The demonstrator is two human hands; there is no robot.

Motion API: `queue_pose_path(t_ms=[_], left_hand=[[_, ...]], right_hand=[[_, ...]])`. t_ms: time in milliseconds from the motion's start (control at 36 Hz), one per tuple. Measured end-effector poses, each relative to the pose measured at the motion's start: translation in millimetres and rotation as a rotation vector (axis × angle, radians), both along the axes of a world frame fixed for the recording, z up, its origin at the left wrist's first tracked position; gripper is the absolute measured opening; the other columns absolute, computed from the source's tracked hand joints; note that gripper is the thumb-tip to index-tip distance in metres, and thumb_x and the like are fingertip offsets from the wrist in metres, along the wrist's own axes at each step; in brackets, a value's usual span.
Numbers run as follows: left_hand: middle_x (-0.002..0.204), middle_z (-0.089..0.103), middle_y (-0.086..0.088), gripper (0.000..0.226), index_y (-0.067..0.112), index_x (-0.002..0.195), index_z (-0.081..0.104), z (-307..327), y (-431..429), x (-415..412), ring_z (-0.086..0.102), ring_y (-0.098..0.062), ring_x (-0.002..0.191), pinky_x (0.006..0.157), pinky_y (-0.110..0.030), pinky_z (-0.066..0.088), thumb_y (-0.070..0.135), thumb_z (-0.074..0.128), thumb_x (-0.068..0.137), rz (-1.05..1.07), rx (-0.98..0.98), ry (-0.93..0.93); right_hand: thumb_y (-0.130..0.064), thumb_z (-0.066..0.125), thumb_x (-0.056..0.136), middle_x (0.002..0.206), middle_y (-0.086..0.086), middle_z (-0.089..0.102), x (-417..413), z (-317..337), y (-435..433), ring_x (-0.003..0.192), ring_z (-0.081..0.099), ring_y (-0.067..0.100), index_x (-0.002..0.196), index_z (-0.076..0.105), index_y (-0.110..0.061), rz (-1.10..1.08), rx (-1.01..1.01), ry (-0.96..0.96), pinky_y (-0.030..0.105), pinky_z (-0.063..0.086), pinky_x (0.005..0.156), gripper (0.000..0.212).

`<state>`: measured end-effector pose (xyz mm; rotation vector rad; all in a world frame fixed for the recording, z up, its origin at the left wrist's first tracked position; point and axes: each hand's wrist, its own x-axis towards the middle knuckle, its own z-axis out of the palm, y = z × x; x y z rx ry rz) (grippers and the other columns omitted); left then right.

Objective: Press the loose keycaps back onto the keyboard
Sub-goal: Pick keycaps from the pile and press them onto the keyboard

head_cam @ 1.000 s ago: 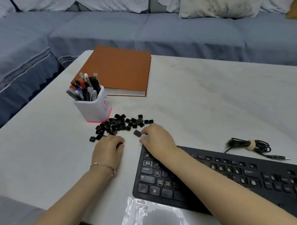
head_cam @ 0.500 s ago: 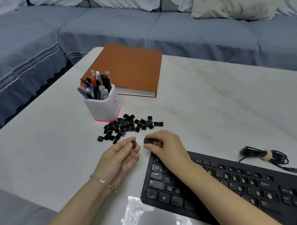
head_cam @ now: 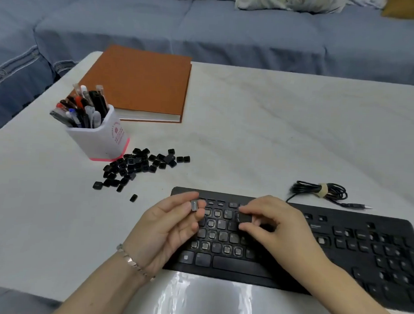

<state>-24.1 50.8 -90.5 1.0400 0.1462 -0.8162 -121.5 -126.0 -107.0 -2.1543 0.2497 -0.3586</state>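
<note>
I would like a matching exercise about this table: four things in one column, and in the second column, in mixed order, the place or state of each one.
Column one
1. brown book
2. pen cup
3. loose keycaps
4. cable

Column two
a. tied in a bundle, beyond the far edge of the keyboard
b. lying flat near the far left corner of the table
c. scattered in a heap beside the pen cup's base
d. standing upright, full of pens

Pairs: 1-b, 2-d, 3-c, 4-a
</note>
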Motion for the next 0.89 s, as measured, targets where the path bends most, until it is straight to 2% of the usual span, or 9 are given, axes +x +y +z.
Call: queue_pose_path(t_ms=[139, 250, 361, 444, 528, 667, 778, 889], left_hand=[[0.085, 0.073, -0.010, 0.022, 0.008, 0.080, 0.074, -9.4, -13.6, -17.1, 0.069, -0.012, 0.067, 0.054, -0.017, 0.053, 0.003, 0.062, 0.063, -0.083, 0.140, -0.085], [0.085, 0.074, 0.001, 0.030, 0.022, 0.076, 0.077, -16.1, -23.6, -30.4, 0.069, -0.010, 0.073, 0.061, -0.013, 0.052, -0.006, 0.066, 0.074, -0.196, 0.331, -0.299], [0.082, 0.074, 0.003, 0.028, 0.015, 0.088, 0.069, -22.1, -34.7, -39.4, 0.069, -0.007, 0.068, 0.056, -0.011, 0.050, -0.011, 0.060, 0.080, -0.235, 0.384, -0.410], [0.080, 0.074, 0.002, 0.029, 0.012, 0.088, 0.067, -27.8, -41.4, -43.8, 0.069, -0.009, 0.067, 0.060, -0.013, 0.052, -0.014, 0.060, 0.078, -0.246, 0.412, -0.493], [0.078, 0.074, 0.003, 0.027, 0.013, 0.083, 0.067, -32.4, -46.5, -46.8, 0.069, -0.008, 0.069, 0.067, -0.010, 0.051, -0.013, 0.061, 0.078, -0.249, 0.452, -0.562], [0.074, 0.073, 0.005, 0.029, 0.015, 0.076, 0.070, -38.0, -49.8, -50.0, 0.067, -0.004, 0.067, 0.066, -0.006, 0.049, -0.013, 0.063, 0.077, -0.229, 0.519, -0.621], [0.067, 0.070, 0.000, 0.032, 0.018, 0.072, 0.070, -40.5, -49.6, -52.2, 0.061, -0.001, 0.059, 0.063, -0.004, 0.047, -0.014, 0.065, 0.074, -0.210, 0.539, -0.622], [0.054, 0.064, 0.005, 0.031, 0.019, 0.073, 0.070, -41.5, -49.2, -53.1, 0.056, 0.001, 0.054, 0.060, -0.003, 0.044, -0.013, 0.066, 0.074, -0.221, 0.549, -0.626]], right_hand=[[-0.001, 0.076, 0.069, 0.085, -0.013, 0.060, -39.7, -8.2, -22.8, 0.069, 0.058, 0.007, 0.083, 0.063, -0.043, -0.095, 0.010, 0.070, 0.011, 0.046, 0.070, 0.046], [0.001, 0.078, 0.066, 0.075, -0.004, 0.062, -71.9, -13.6, -49.2, 0.068, 0.058, 0.005, 0.079, 0.063, -0.040, -0.182, -0.042, 0.142, 0.007, 0.044, 0.066, 0.046], [0.000, 0.078, 0.066, 0.070, -0.002, 0.062, -99.2, -16.4, -77.3, 0.069, 0.058, 0.008, 0.075, 0.063, -0.037, -0.312, -0.028, 0.208, 0.007, 0.044, 0.064, 0.041], [0.002, 0.077, 0.067, 0.073, -0.001, 0.062, -111.6, -13.6, -94.5, 0.071, 0.058, 0.009, 0.073, 0.063, -0.034, -0.365, -0.018, 0.211, 0.006, 0.044, 0.064, 0.039], [0.003, 0.075, 0.068, 0.079, 0.001, 0.062, -113.6, -10.7, -105.5, 0.073, 0.058, 0.009, 0.074, 0.064, -0.031, -0.375, -0.020, 0.207, 0.007, 0.045, 0.067, 0.037], [0.003, 0.076, 0.067, 0.081, 0.001, 0.060, -102.4, -9.2, -102.6, 0.067, 0.057, 0.010, 0.076, 0.066, -0.029, -0.312, -0.015, 0.199, 0.015, 0.049, 0.068, 0.034], [-0.004, 0.078, 0.066, 0.081, 0.001, 0.059, -91.6, -14.2, -97.1, 0.065, 0.053, 0.007, 0.078, 0.070, -0.026, -0.250, -0.067, 0.277, 0.006, 0.039, 0.065, 0.026], [-0.008, 0.080, 0.065, 0.082, -0.003, 0.058, -87.9, -18.2, -97.9, 0.064, 0.050, 0.001, 0.082, 0.074, -0.020, -0.264, -0.088, 0.346, 0.003, 0.034, 0.066, 0.021]])
